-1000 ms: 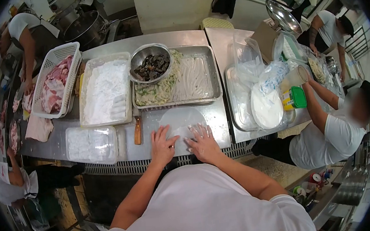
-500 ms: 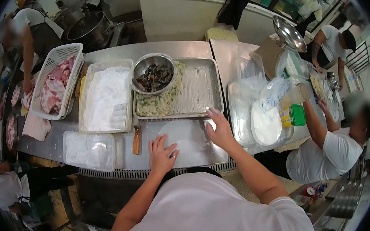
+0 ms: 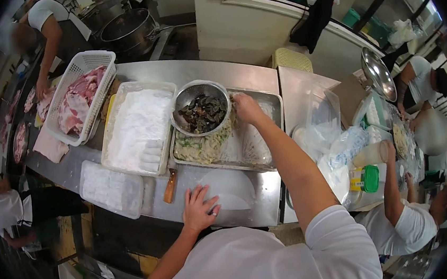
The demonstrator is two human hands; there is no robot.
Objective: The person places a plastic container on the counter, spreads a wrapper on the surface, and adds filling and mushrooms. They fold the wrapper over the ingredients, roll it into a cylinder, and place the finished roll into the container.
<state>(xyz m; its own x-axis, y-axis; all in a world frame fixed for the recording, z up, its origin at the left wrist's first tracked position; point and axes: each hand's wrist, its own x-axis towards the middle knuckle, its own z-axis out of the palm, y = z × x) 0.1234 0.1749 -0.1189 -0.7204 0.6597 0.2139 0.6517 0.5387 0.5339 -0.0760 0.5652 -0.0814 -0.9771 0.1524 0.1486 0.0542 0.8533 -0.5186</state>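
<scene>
My left hand [image 3: 200,208] lies flat with fingers spread, at the left edge of a thin, translucent white round sheet [image 3: 233,189] on the steel table. My right hand [image 3: 244,107] reaches into the metal tray [image 3: 257,165], with fingers curled down at the pale, green-flecked filling [image 3: 200,148] beside the bowl. Whatever those fingers hold is hidden. The steel bowl [image 3: 203,128], with dark, wet-looking pieces [image 3: 202,112] in it, rests over the tray's left part. Smeared traces mark the tray's right half.
Left of the tray stand a bin of white powder [image 3: 139,120] with pale rolls, a lidded plastic box [image 3: 112,187] and a basket of raw meat [image 3: 80,107]. A wooden handle [image 3: 170,186] lies nearby. Plastic bags [image 3: 341,148] and co-workers [image 3: 411,224] are at right.
My right hand has moved forward from the tray's near edge to the filling beside the bowl. My left hand stays on the table by the sheet. The camera view has shifted.
</scene>
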